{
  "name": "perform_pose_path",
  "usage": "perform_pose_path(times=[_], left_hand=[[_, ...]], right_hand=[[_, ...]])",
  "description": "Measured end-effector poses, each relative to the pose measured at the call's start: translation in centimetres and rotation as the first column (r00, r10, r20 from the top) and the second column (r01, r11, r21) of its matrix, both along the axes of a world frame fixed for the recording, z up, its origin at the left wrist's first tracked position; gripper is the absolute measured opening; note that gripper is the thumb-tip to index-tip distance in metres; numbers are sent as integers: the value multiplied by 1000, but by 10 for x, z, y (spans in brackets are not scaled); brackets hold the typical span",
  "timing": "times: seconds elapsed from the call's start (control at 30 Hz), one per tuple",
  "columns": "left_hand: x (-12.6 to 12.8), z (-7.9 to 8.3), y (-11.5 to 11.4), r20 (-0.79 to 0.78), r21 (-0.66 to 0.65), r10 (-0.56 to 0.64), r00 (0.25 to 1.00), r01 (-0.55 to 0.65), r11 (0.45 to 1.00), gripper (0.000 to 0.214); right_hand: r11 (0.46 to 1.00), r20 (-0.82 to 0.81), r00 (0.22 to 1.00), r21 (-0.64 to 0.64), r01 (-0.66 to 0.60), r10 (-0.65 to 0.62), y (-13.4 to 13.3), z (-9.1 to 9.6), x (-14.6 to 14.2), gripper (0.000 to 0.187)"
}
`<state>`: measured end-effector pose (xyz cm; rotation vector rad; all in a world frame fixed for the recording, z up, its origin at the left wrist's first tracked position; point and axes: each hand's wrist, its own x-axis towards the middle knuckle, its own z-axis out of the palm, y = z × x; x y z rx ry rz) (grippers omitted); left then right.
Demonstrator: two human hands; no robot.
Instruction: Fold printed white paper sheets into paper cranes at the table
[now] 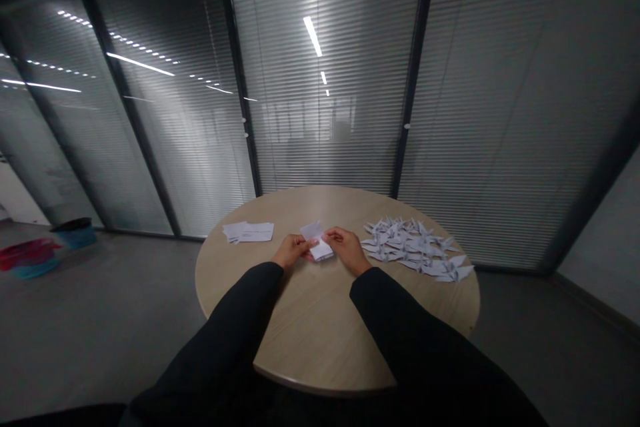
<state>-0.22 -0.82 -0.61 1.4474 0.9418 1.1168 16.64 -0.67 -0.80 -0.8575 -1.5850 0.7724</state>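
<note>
My left hand (293, 250) and my right hand (347, 249) meet above the middle of a round wood-toned table (320, 320), both pinching a folded white paper (317, 241) between their fingers. The paper is a narrow folded strip, partly hidden by my fingertips. Left of my left hand lies a small stack of white paper sheets (249, 232). Just right of my right hand spreads a large heap of white origami cranes (413, 248), several overlapping one another. Dark sleeves cover both my forearms.
Behind the table stands a glass partition with closed slatted blinds (325, 113) and dark frames. On the grey floor at the left sit a blue bin (74, 233) and a stack of red and teal basins (30, 258).
</note>
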Motion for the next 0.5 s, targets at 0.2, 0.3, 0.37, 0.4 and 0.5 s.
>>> perform_pose_path(times=[0.2, 0.3, 0.37, 0.4, 0.5], left_hand=[[2, -3, -1, 22, -62, -89, 996, 90, 994, 50], [3, -4, -2, 1, -78, -173, 985, 173, 982, 50], [3, -3, -4, -13, -70, -218, 976, 216, 974, 50], [2, -2, -5, -24, -64, -233, 972, 231, 971, 50], [2, 1, -7, -50, -53, -251, 967, 249, 967, 51]], right_hand=[[1000, -9, 1000, -3, 8, -8, 0, 0, 0, 21], [1000, -10, 1000, 3, 4, -4, 0, -1, 0, 21], [1000, -12, 1000, 4, -3, 3, 0, -1, 0, 22], [1000, -14, 1000, 3, -4, 4, 0, 0, 0, 22], [1000, -16, 1000, 6, -4, 4, -1, 0, -1, 22]])
